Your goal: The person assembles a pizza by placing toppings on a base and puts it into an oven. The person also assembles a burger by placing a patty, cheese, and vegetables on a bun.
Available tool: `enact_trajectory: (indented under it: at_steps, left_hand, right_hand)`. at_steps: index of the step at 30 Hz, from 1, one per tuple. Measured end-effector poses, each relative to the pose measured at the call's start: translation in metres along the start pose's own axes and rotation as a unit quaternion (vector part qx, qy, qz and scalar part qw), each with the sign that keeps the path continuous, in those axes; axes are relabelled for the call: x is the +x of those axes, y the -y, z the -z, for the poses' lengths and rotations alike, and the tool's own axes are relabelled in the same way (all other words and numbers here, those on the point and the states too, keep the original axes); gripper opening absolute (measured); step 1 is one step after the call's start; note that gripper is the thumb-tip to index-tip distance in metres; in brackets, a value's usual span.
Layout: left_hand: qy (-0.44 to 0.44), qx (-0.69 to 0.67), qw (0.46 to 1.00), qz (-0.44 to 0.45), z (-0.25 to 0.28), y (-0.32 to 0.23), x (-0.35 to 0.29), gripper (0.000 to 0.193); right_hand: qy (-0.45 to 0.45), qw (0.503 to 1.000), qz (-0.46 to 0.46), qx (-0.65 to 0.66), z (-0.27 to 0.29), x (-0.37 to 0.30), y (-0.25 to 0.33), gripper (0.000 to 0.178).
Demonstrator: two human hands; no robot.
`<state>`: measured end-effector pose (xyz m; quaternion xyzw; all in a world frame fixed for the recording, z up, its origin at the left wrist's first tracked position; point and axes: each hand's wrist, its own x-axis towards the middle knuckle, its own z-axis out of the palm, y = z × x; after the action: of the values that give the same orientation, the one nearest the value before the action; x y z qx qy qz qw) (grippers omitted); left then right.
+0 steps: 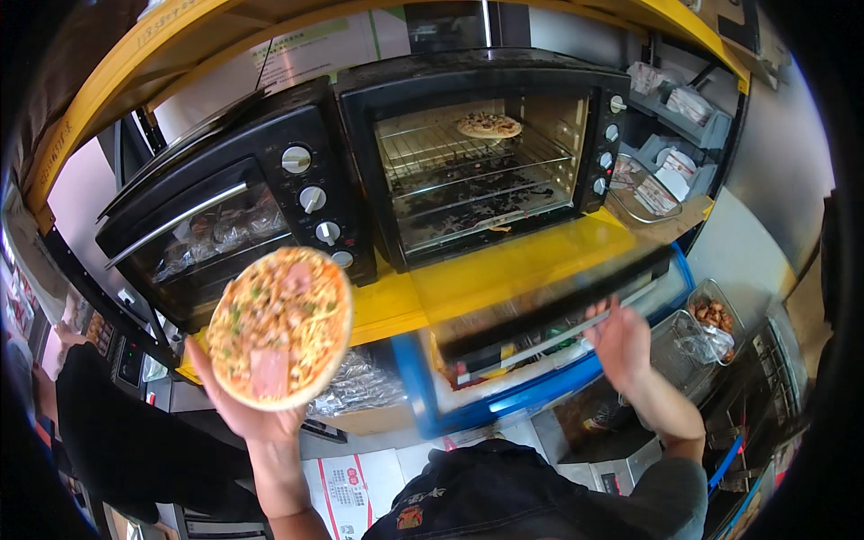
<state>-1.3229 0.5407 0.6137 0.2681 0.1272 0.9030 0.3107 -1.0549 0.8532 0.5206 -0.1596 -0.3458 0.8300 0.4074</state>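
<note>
On my left hand (241, 416) rests a small round pizza (286, 328) with shredded cheese and pink ham slices, tilted so its top shows. Most of the fingers are hidden beneath the crust. My right hand (621, 346) is closed around the handle (567, 337) of the toaster oven's lowered door (531, 286), whose glass and edge are blurred. Inside that black oven (481, 67), another pizza (489, 125) sits on the upper wire rack (427, 155), towards the back. Dark crumbs cover the bottom below the racks.
A second oven (225, 202), its door shut, stands left on the yellow shelf (387, 306). Below the lowered door is a blue-rimmed chest (418, 387). A wire basket (711, 310) of browned food pieces sits at right. Someone in dark clothes (135, 432) stands at far left.
</note>
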Motion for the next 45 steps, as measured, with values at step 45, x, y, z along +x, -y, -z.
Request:
enact_trajectory:
  at_steps: [45]
  left_hand:
    - [-0.109, 0.962, 0.242, -0.067, 0.051, 0.247, 0.373, 0.050]
  right_hand:
    - [0.020, 0.932, -0.358, -0.048, 0.077, 0.009, -0.014, 0.036]
